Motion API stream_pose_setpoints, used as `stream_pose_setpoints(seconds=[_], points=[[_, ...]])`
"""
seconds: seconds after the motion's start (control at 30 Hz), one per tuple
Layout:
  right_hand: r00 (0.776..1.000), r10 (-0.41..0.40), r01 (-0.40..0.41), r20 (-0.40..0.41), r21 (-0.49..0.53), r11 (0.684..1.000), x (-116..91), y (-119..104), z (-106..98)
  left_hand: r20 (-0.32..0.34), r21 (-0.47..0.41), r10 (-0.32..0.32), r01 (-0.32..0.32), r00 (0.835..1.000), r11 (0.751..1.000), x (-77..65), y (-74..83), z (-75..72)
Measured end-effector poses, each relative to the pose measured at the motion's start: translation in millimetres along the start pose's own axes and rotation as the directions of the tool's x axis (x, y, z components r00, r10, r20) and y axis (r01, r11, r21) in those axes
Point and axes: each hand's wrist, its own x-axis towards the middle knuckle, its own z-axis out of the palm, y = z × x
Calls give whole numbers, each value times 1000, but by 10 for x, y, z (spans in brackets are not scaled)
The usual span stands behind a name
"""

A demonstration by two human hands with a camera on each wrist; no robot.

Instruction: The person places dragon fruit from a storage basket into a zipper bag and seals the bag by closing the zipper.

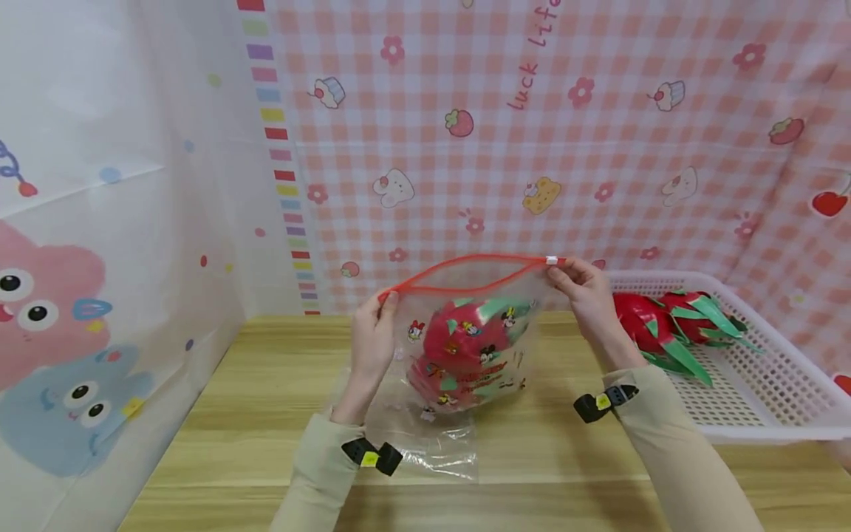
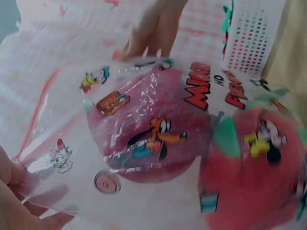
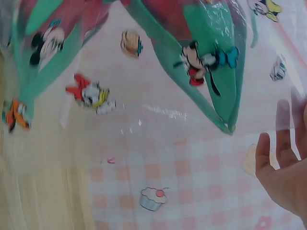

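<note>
A clear zip bag with cartoon prints hangs tilted above the table, its red zip edge parted in the middle. Inside are two red dragon fruits with green scales, seen through the plastic; one dragon fruit fills the middle of the left wrist view. My left hand pinches the left end of the bag's top edge between thumb and fingers. At the other end my right hand pinches the top corner, beside the white slider. In the right wrist view, the bag's plastic partly covers the right hand's fingers.
A white perforated basket stands at the right with dragon fruits in it, partly behind my right wrist. Another sheet of clear plastic lies on the wooden table below the bag. A checked cloth hangs behind.
</note>
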Motion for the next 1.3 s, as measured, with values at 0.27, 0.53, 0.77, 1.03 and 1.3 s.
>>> stream_pose_setpoints(seconds=[0.27,0.53,0.77,1.03,1.3], points=[[997,-6,22,82,-194,981,-239,-30,-50,-3,-43,-78,78,997,996,101,-181,-63],[994,-47,69,99,-233,970,-321,-18,-112,53,-109,-92,98,994,989,105,-300,-110],[998,-11,32,58,-368,929,-357,-56,-126,30,-54,-109,110,994,992,126,-306,-135],[998,-56,64,36,-326,943,-401,-93,-63,-72,339,334,-292,940,894,46,-124,68],[994,-90,107,66,-318,942,-435,-153,36,166,513,781,-729,602,453,-68,249,581]])
